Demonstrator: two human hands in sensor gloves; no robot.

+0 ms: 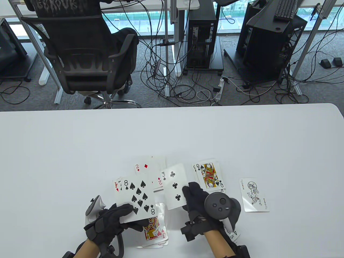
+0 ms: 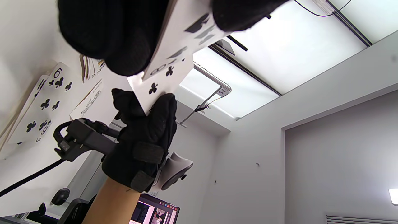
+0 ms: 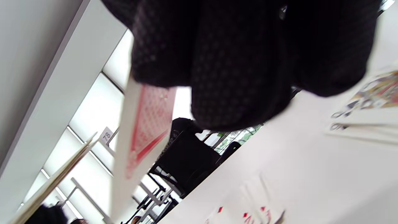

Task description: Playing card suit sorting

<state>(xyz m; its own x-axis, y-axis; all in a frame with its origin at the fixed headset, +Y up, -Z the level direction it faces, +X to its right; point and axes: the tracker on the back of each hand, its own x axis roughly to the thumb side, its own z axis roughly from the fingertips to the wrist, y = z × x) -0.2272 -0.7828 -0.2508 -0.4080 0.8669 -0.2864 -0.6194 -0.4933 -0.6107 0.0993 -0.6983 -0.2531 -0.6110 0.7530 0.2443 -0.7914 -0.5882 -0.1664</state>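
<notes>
My left hand (image 1: 126,215) grips a fan of cards with the 8 of spades (image 1: 137,198) on top; a 7 and a red K peek out behind it. In the left wrist view its fingers (image 2: 108,37) pinch the fan (image 2: 183,40). My right hand (image 1: 188,196) pinches the 3 of clubs (image 1: 174,185) by its lower right edge, just right of the fan and off the table. The same card (image 2: 154,90) shows in the right hand (image 2: 146,133). In the right wrist view the fingers (image 3: 233,62) hold its red back (image 3: 146,130).
Face-up on the white table (image 1: 80,150) lie a diamonds pile topped by the 2 (image 1: 145,167), the queen of spades (image 1: 208,174), a joker (image 1: 254,195), a pile with a red jack (image 1: 154,231) and clubs cards (image 2: 43,105) under my right wrist.
</notes>
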